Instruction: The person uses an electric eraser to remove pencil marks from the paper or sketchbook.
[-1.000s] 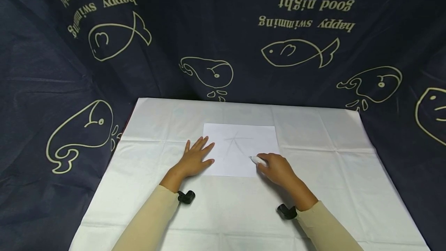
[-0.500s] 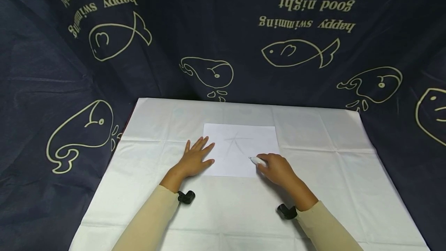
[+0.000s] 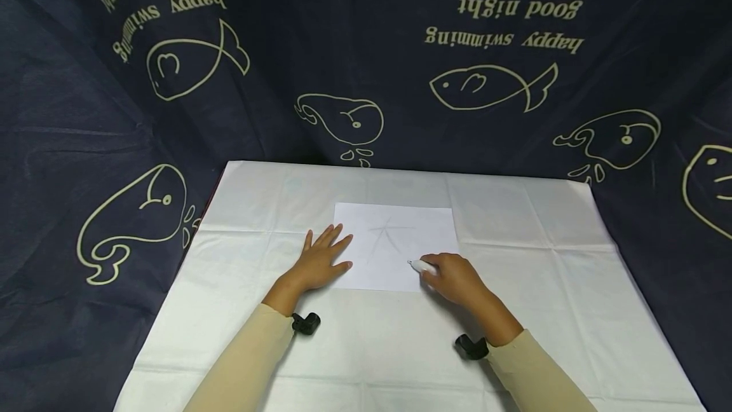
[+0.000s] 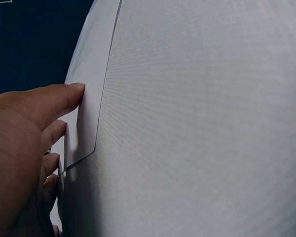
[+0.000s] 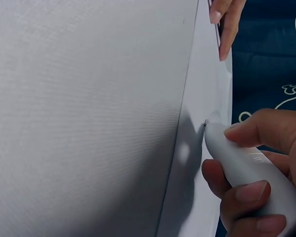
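A white sheet of paper lies on the white-covered table, marked with several faint grey strokes that cross near its upper middle. The left hand rests with spread fingers on the sheet's left edge; in the left wrist view its thumb lies over the paper. Curled round a white, rounded, handheld tool with a small metal tip, the right hand is over the sheet's lower right. The tip points left, at or very close to the paper. Its exact kind is unclear.
A white cloth with fold creases covers the table. Behind and beside it hangs a dark blue curtain with fish and whale drawings. Small black cameras sit at both wrists.
The right hand and the white tool have shifted very slightly downward on the paper. The left hand and the sheet stay in place.
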A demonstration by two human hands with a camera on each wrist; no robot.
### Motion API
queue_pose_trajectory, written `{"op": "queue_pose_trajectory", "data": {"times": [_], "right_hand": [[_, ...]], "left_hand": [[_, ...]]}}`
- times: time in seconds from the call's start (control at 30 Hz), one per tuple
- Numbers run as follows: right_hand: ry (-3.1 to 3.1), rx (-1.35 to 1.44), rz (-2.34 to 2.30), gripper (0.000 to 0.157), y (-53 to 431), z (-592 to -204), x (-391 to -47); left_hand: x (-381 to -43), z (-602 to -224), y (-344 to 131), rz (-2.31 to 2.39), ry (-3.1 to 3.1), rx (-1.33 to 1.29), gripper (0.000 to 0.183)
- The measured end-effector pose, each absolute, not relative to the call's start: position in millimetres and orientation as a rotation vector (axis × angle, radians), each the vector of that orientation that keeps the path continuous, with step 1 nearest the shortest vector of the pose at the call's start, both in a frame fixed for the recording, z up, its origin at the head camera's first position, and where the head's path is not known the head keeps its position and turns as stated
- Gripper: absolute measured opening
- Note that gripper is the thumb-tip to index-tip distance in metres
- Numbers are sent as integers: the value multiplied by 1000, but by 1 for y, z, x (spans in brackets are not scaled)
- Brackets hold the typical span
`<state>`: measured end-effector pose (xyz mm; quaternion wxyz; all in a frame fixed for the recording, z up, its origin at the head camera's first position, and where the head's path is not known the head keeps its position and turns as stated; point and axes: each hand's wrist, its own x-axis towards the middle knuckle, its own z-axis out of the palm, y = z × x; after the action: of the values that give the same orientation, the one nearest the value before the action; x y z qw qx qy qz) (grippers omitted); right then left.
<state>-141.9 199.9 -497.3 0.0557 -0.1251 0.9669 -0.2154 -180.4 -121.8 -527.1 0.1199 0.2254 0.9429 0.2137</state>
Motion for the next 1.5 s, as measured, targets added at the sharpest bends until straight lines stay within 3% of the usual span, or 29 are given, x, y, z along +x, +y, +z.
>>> {"op": "queue_pose_trajectory", "data": {"times": [1.5], "right_hand": [[2945, -326, -663, 33, 195, -501, -141]], "left_hand": [[-181, -530, -122, 639, 2756, 651, 66]]}}
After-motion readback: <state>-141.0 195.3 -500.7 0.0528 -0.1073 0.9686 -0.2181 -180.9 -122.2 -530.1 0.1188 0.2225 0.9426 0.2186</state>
